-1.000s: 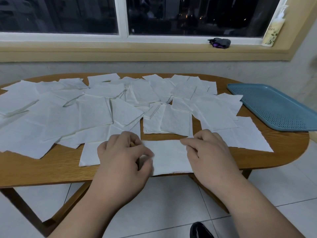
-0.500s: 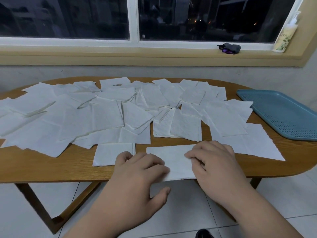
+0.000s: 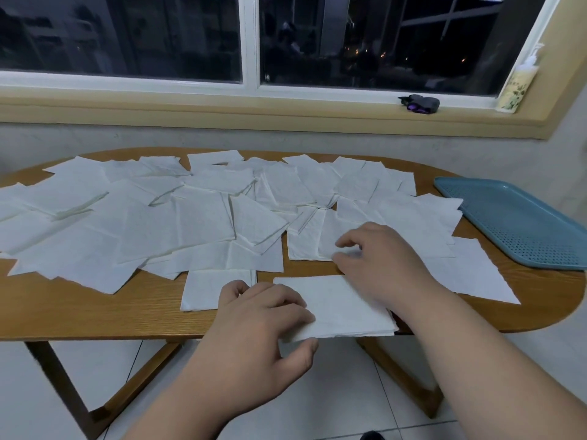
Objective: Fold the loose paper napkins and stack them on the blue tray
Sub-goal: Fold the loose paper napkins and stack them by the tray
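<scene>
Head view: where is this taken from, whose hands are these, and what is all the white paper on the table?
No machine here: a person wears a camera on the head, looking down at their own hands. The table is mostly covered with loose napkins; a blue tray lies at its right end. The left hand pinches a folded napkin at the near edge, fingers on top, thumb underneath. The right hand reaches over the loose ones; whether it grips one is too blurred to tell.

A home room at night: wooden table (image 3: 95,315), tiled floor (image 3: 333,401), lotion bottle (image 3: 517,87) on windowsill (image 3: 190,109).
</scene>
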The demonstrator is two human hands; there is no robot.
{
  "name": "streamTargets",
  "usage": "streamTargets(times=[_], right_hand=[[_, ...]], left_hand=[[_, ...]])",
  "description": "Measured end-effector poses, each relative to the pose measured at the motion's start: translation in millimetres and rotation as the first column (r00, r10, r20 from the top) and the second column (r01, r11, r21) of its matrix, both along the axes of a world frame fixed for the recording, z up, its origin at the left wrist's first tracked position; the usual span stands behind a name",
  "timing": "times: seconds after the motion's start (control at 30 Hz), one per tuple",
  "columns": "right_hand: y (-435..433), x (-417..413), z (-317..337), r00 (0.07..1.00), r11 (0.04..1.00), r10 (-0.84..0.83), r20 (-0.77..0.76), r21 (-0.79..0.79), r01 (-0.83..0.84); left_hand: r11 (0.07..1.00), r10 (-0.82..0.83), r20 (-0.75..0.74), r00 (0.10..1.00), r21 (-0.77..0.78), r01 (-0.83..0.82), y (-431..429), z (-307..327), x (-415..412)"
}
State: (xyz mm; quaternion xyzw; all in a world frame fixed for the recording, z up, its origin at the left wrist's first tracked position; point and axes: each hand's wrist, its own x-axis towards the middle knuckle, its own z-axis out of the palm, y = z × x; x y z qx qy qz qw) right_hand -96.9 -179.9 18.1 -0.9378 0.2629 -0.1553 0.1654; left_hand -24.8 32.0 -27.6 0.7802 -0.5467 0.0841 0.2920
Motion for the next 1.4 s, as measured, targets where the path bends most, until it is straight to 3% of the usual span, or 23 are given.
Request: streamTargets(times=[0.17, 0.47, 0.87, 1.23, 1.33, 1.4], right_hand=[[1, 27, -2, 0.994, 0.999, -0.007, -0.111, -0.052, 0.001], [-4, 25, -4, 0.998, 0.997, -0.063, -0.03, 0.046, 0.064], [1, 32, -10, 0.999, 0.999, -0.041, -0.026, -0.005, 0.041], [0, 16, 15, 0.97, 0.977, -0.104, 0.221, 0.207, 0.057], [11, 3, 30, 0.964, 0.977, -0.061, 0.26, 0.213, 0.004], [18, -9, 37, 0.947, 0.967, -0.036, 0.318, 0.25, -0.048]], left_hand=[[1.0, -0.005, -0.025, 1.0, -0.025, 0.004, 0, -2, 0], [0.999, -0.01, -0.039, 0.999, -0.039, 0.008, 0, -4, 1], [1.0, 0.002, -0.042, 0.999, -0.028, -0.004, 0, -3, 0], [1.0, -0.011, -0.052, 0.999, -0.005, 0.01, 1, -2, 1], [0.996, -0.008, -0.066, 0.998, -0.09, 0.002, 0, -5, 2], [0.982, 0.001, -0.155, 0.988, -0.184, -0.03, 0, -4, 3]])
